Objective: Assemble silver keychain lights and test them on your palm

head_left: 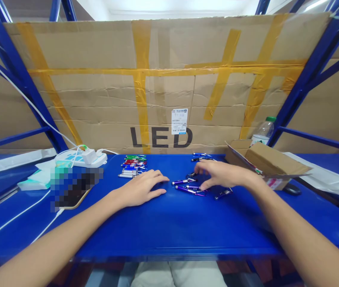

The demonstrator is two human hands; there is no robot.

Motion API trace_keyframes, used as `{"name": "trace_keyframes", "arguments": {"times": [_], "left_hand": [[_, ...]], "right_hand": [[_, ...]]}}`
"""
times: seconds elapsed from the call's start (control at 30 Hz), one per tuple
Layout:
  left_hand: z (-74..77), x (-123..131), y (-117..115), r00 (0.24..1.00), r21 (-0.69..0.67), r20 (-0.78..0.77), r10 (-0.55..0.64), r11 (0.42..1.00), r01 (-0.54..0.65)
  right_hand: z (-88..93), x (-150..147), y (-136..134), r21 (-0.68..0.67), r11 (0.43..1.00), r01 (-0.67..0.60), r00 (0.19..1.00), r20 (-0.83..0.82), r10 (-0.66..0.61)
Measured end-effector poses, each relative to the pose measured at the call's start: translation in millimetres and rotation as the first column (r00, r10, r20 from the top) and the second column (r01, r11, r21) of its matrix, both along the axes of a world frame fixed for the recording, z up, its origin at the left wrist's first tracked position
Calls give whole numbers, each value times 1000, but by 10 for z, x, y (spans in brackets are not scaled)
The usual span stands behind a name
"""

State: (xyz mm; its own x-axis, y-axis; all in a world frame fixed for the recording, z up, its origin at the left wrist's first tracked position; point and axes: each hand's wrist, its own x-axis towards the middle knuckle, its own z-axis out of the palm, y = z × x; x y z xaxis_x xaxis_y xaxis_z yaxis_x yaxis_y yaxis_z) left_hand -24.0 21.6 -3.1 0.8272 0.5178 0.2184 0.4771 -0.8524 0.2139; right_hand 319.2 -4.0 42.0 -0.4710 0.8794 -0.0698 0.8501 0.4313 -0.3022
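My left hand [145,188] rests on the blue table with its fingers apart, holding nothing. Just beyond it lie rows of small pen-like items: green [136,157], red [135,162], blue [131,166] and silver [126,174]. My right hand [215,174] hovers over a loose group of purple pens [187,190], thumb and fingers curved downward. Whether its fingertips touch or grip one of them is too small to tell. A dark pen [223,194] lies beneath its palm side. Beyond the right hand are a blue pen [200,154] and a black one [197,159].
An open cardboard box [273,161] stands at the right, with a bottle [264,131] behind it and a black mouse [292,189] beside it. On the left are a phone [76,191], a white power strip [99,160] and cables. A taped cardboard sheet [109,107] backs the table [169,231].
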Motion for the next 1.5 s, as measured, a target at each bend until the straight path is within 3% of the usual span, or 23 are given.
{"name": "trace_keyframes", "arguments": {"times": [0.1,0.2,0.4,0.5,0.67,0.83,1.07,1.13,1.2,1.3,1.4,1.5], "left_hand": [[-1,4,-15,1000,-1,5,-7,1000,7],[-16,6,-15,999,7,31,-16,1000,15],[-2,18,-14,1000,2,18,-13,1000,13],[12,23,-26,1000,-2,-9,-8,1000,8],[1,16,-35,1000,17,11,-10,1000,9],[-11,32,-44,1000,18,19,-18,1000,18],[-16,67,-74,1000,10,-16,-26,1000,26],[-4,66,-80,999,0,-32,-23,1000,23],[9,63,-85,999,-9,-40,-22,1000,22],[16,58,-88,999,-10,-45,-31,999,30],[7,53,-85,999,5,-36,-41,999,41],[-4,49,-77,999,14,-30,-38,999,38]], "right_hand": [[73,322,9,-63,987,151,988,51,-148],[48,460,34,-184,973,141,990,48,-134],[-62,295,43,-402,900,172,984,36,-172],[-49,176,16,-437,889,136,986,-24,-163],[-7,-23,-20,-349,937,15,997,-64,-40],[-36,-211,-44,-152,981,-117,990,-98,103],[-212,-367,65,-55,986,-156,934,-334,129],[-221,-281,138,53,992,-111,918,-376,123],[-211,-134,212,171,983,-68,933,-338,124],[-212,98,315,129,981,-144,975,-150,163],[-266,255,406,94,994,-63,997,-28,66],[-341,379,482,143,989,36,999,19,-40]]}}
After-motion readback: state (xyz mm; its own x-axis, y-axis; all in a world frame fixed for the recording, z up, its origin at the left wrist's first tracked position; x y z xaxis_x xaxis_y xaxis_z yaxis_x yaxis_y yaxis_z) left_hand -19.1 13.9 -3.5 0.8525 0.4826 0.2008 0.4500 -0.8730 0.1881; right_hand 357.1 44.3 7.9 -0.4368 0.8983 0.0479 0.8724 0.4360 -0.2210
